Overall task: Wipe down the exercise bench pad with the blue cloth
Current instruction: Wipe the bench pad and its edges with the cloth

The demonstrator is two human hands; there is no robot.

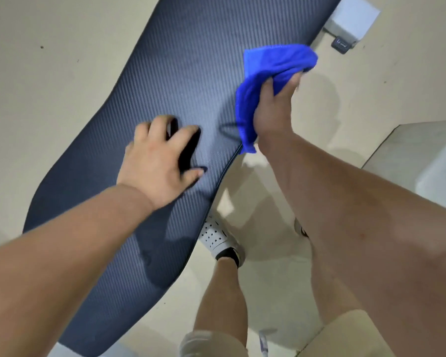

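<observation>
The long dark blue-grey bench pad point(170, 81), ribbed in texture, runs diagonally from the lower left to the upper right of the view. My left hand point(157, 161) rests on the pad near its middle with fingers spread. My right hand point(274, 112) grips a bunched bright blue cloth point(271, 73) over the pad's right edge. Part of the cloth hangs down below the hand beside that edge. Whether the cloth touches the pad I cannot tell.
Beige floor point(49, 60) surrounds the bench. My legs and a white perforated shoe point(215, 234) stand by the pad's right side. A white box-shaped bench part point(355, 19) with a dark foot shows at the upper right. A pale raised ledge point(422, 161) lies at the right.
</observation>
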